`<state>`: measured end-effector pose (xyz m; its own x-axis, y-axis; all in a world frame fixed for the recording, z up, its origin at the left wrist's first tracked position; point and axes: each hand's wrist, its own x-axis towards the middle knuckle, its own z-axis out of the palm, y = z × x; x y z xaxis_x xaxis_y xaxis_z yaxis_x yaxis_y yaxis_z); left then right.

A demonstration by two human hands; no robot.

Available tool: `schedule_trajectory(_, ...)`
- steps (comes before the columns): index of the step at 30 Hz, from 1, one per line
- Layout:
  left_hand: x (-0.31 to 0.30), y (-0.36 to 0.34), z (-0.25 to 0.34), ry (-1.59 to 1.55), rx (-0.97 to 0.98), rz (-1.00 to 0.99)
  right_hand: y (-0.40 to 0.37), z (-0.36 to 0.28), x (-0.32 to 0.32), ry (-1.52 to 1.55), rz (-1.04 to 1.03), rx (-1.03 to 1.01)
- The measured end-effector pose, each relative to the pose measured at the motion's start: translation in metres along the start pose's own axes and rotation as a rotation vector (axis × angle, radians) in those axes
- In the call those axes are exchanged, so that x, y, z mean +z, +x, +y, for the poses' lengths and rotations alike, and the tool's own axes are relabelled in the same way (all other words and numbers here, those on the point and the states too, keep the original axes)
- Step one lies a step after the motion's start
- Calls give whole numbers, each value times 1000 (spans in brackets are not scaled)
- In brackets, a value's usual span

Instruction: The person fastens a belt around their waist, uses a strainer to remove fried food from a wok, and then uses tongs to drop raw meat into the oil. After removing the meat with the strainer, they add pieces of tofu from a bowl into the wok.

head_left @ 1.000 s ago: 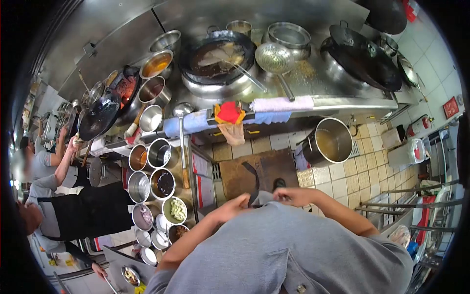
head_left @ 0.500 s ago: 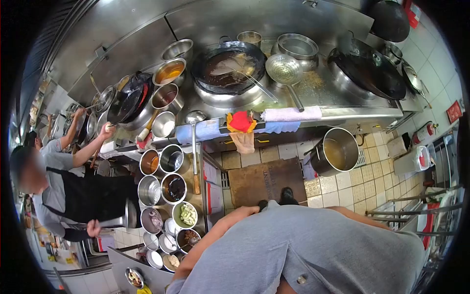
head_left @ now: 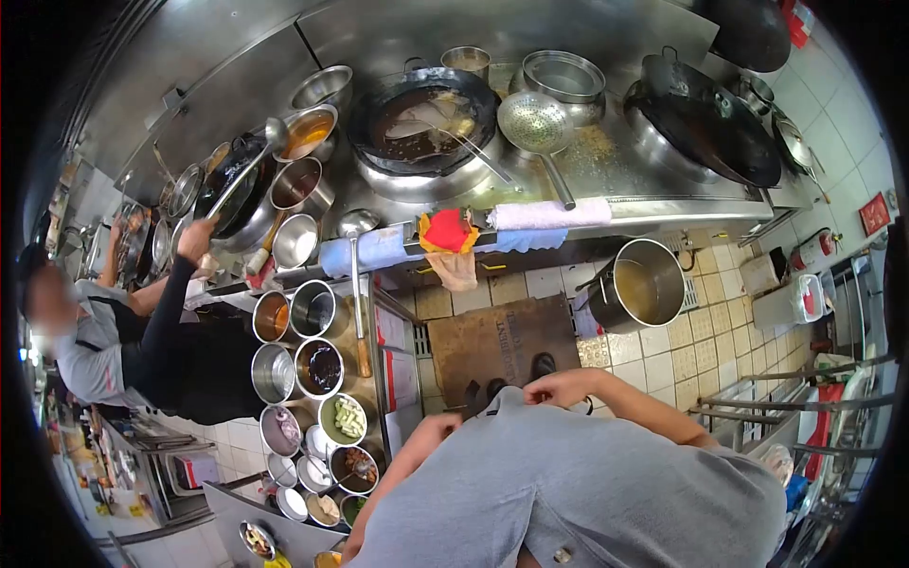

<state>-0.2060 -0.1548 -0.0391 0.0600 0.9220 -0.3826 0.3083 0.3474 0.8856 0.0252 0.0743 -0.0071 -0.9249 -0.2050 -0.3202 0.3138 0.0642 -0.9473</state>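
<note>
Both my hands are at the front of my grey shirt (head_left: 587, 464). My right hand (head_left: 561, 386) is closed, its fingers pinched at the shirt's front edge. My left hand (head_left: 434, 434) is curled beside the shirt on the other side; its fingertips are partly hidden, and what they hold cannot be made out. Ahead is a wok (head_left: 379, 156) of dark liquid with a long-handled utensil (head_left: 483, 159) leaning in it. A perforated skimmer (head_left: 535, 123) rests to its right. A ladle (head_left: 356, 275) lies across the counter's front edge.
A co-worker (head_left: 95, 341) at left holds a ladle (head_left: 241, 180) over another wok (head_left: 222, 194). Pots of ingredients (head_left: 322, 367) stand on the left side counter. A tall pot (head_left: 649, 284) is on the floor near a mat (head_left: 502, 346). Metal racks (head_left: 795, 412) stand at right.
My right hand has come into view at my shirt front, and my left hand has shifted lower and left. The co-worker has swung a ladle up over the wok. The view has shifted slightly.
</note>
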Motion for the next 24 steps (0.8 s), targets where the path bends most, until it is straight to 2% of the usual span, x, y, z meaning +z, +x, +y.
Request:
schedule_trajectory(2, 7, 39, 16, 2, 67, -137, -5, -3, -3, -89, -11, 57)
schedule_trajectory(3, 12, 52, 12, 3, 67, -151, -5, -4, -2, -344, -64, 155)
schedule_trajectory(4, 17, 65, 8, 15, 23, -251, -6, -4, 0, -594, -110, 258)
schedule_trajectory(5, 22, 77, 5, 28, -19, -356, -8, -5, -1, -578, -90, 271)
schedule_trajectory(6, 20, 86, 7, 31, -9, -389, -12, -4, -6, -431, -139, 193)
schedule_trajectory(7, 14, 89, 5, 9, 37, -419, -20, 0, -10, -277, -189, 113)
schedule_trajectory(8, 7, 90, 3, -16, 78, -438, -25, 12, -22, -272, -240, 128)
schedule_trajectory(9, -4, 89, 7, -16, 79, -443, -37, 4, -32, -216, -107, 192)
schedule_trajectory(10, -21, 85, 15, -202, -36, -296, -47, -4, -42, -170, 21, 247)
schedule_trajectory(11, -34, 83, 21, -384, -150, -136, -51, 11, -49, -181, 14, 232)
schedule_trajectory(13, -38, 87, -6, -263, -154, -117, -48, 48, -64, -359, 500, 81)
schedule_trajectory(14, -40, 84, -22, -144, -170, -129, -43, 41, -70, -343, 576, 177)
schedule_trajectory(15, -36, 87, -25, -86, -218, -184, -33, 43, -76, -330, 592, 151)
schedule_trajectory(16, -31, 88, -18, -65, -179, -223, -24, 44, -80, -314, 617, 124)
schedule_trajectory(17, -26, 97, -23, 65, -190, -287, -16, 36, -86, -335, 567, 80)
schedule_trajectory(18, -17, 105, -33, 84, -158, -246, -11, 27, -95, -365, 524, 37)
schedule_trajectory(19, -14, 116, -23, 188, -213, -255, -3, 30, -105, -348, 473, 12)
schedule_trajectory(20, -7, 132, -46, 235, -221, -212, -1, 15, -119, -346, 420, -20)
schedule_trajectory(21, 4, 150, -94, 214, -292, -138, 0, 1, -136, -368, 430, -24)
schedule_trajectory(22, 11, 161, -92, 247, -399, 33, 2, -10, -153, -391, 434, -23)
schedule_trajectory(24, 29, 171, -119, 150, -488, 368, 10, -20, -199, -633, 650, -211)
